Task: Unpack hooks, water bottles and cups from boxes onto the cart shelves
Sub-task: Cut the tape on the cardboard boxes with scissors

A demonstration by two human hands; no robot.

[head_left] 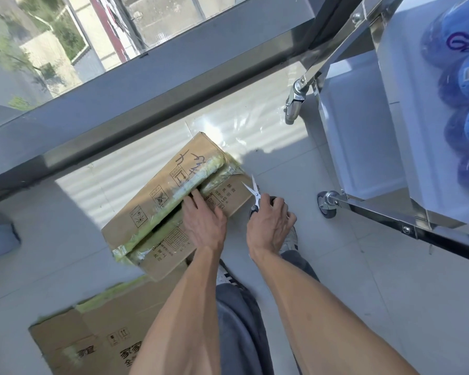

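A cardboard box (pixel 157 201) lies on the tiled floor by the window, its top flaps edged with greenish tape and split along the middle seam. My left hand (pixel 205 221) rests on the near flap, with its fingers reaching into the gap between the flaps. My right hand (pixel 271 223) grips the black handles of a pair of scissors (pixel 255 194) just right of the box, blades open and pointing away from me. The steel cart (pixel 363 147) stands at the right, with blue wrapped water bottles (pixel 463 77) on its upper shelf.
A second cardboard box (pixel 92 336) with open flaps lies on the floor at the lower left. The cart's two caster wheels (pixel 328 208) stand close to my right hand. A dark window frame (pixel 146 104) runs behind the box. My legs and shoes are below my arms.
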